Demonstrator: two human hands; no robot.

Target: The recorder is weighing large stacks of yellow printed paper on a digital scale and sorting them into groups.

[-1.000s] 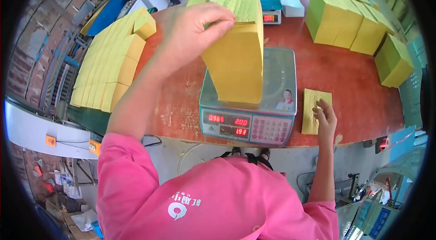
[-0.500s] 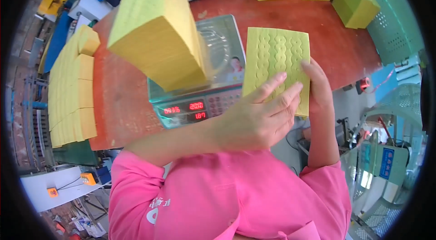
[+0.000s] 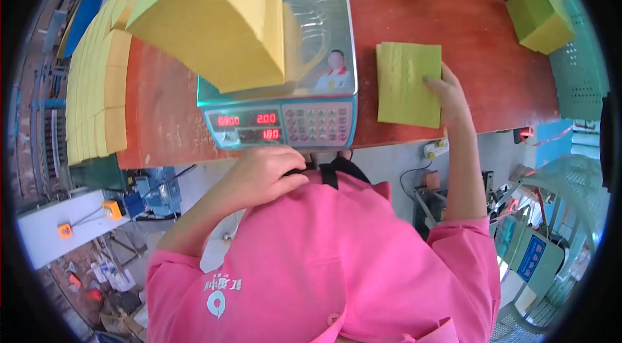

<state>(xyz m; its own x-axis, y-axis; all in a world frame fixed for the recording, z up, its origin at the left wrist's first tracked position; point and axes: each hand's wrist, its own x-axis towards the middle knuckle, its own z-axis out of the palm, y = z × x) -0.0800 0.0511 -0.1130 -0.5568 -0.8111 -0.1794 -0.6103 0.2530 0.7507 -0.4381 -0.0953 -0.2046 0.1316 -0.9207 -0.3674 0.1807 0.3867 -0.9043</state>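
Head view: our right hand (image 3: 447, 93) lies flat, fingers spread on the thin yellow-green sheets (image 3: 409, 83) right of centre, steadying them beside the scale (image 3: 285, 93), which bears a tall yellow stack (image 3: 217, 19). Our left hand (image 3: 262, 174) rests loosely curled at our chest, apparently empty.

A pink short-sleeved shirt with a small white emblem.

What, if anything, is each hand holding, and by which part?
Nothing is gripped. The right hand rests fingertips on the thin yellow-green sheet stack's right edge; the left hand is empty.
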